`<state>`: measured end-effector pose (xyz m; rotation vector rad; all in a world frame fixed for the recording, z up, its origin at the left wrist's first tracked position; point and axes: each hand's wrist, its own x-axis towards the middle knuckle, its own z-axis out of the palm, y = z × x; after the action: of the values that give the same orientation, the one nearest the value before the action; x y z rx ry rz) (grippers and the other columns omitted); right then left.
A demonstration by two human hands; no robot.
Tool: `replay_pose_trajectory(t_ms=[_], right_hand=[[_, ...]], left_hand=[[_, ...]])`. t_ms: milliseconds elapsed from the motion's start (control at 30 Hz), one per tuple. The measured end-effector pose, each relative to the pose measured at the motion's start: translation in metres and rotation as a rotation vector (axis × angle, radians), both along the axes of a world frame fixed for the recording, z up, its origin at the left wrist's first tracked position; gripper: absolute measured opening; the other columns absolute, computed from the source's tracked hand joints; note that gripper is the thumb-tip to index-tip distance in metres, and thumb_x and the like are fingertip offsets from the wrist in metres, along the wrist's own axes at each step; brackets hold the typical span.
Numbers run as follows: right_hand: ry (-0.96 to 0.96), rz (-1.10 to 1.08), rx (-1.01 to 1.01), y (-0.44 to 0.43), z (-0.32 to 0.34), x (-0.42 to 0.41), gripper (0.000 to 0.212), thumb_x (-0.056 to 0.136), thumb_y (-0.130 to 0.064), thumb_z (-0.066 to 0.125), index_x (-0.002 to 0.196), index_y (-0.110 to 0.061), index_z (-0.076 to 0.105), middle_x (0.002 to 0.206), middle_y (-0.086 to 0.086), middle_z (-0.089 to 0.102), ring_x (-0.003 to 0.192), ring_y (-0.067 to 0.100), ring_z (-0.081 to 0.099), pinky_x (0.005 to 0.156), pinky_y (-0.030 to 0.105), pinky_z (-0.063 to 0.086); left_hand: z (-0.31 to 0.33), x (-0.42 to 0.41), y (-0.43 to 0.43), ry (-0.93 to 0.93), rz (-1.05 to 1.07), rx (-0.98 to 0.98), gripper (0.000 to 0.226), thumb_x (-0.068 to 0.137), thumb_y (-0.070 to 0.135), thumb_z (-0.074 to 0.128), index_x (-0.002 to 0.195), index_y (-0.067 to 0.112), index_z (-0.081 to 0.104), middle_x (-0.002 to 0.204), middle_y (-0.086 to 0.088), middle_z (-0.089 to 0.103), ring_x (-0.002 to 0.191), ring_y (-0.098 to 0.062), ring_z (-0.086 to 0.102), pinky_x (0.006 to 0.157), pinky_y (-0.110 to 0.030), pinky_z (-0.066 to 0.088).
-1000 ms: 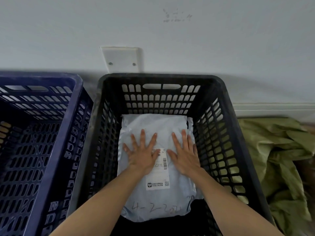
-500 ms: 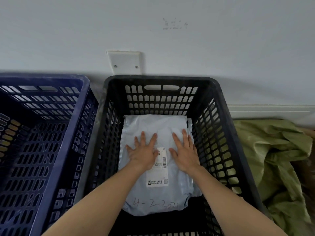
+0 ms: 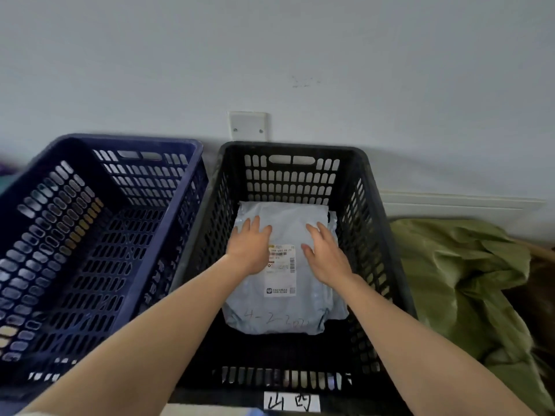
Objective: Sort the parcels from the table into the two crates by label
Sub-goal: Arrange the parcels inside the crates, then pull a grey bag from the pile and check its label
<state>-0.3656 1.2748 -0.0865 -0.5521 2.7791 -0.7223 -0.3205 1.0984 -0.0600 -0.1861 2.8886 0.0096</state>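
Black crate (image 3: 375,205) on the right, blue crate (image 3: 120,142) on the left, side by side against the wall. A grey parcel (image 3: 285,307) lies flat on the black crate's floor, toward the far end, its printed label (image 3: 280,271) face up and a handwritten number (image 3: 276,321) near its front edge. A pale edge shows along the parcel's right side; whether that is a second parcel beneath or a fold of the same one, I cannot tell.

Left hand (image 3: 250,249) and right hand (image 3: 326,253) are both down inside the black crate, palms down over the parcel's far half, one on each side of the label. Fingers are extended and loosely spread, with nothing gripped or pinched. Whether the palms press the bag or sit just off it is not clear.

Progress, as a judgement: at least this one parcel is sorted — it is lying in its crate, not carried. No parcel shows in the blue crate from this angle. A white tag (image 3: 291,402) with handwritten characters sits on the black crate's near rim, presumably the sorting key; no such tag is visible on the blue one.

The surface holding the unsorted parcels is out of view, so the number left cannot be told. Likely next step: draw the hands out and fetch another.

A crumpled green sack (image 3: 465,280) lies on the floor right of the black crate.
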Motion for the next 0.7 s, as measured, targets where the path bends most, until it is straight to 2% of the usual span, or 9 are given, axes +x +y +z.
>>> replay_pose_trajectory(t_ms=[100,333,700], right_hand=[[0.018,0.026,-0.027,0.000,0.016,0.017,0.051,0.104,-0.028,0.038,0.151,-0.017,0.021,0.161,0.007,0.009,0.144,0.026,0.022,0.111,0.040,0.028],[0.099,0.161,-0.109,-0.012,0.052,0.062,0.049,0.103,-0.027,0.039,0.148,-0.014,0.027,0.157,0.004,0.019,0.138,0.026,0.034,0.103,0.041,0.038],[0.158,0.405,-0.217,-0.098,0.100,0.122,0.047,0.103,-0.026,0.037,0.148,-0.012,0.031,0.156,0.003,0.023,0.139,0.021,0.033,0.108,0.037,0.035]], left_hand=[[0.018,0.025,0.002,0.064,0.032,0.003,0.057,0.098,0.023,0.040,0.151,0.019,0.020,0.160,-0.014,0.008,0.147,-0.031,0.009,0.117,-0.047,0.018],[0.060,0.091,-0.001,0.208,0.132,-0.041,0.054,0.099,0.023,0.039,0.150,0.017,0.024,0.160,-0.014,0.009,0.147,-0.031,0.009,0.119,-0.046,0.015],[0.116,0.200,-0.062,0.313,0.353,-0.131,0.054,0.100,0.025,0.039,0.151,0.017,0.022,0.160,-0.013,0.009,0.147,-0.030,0.010,0.118,-0.046,0.018]])
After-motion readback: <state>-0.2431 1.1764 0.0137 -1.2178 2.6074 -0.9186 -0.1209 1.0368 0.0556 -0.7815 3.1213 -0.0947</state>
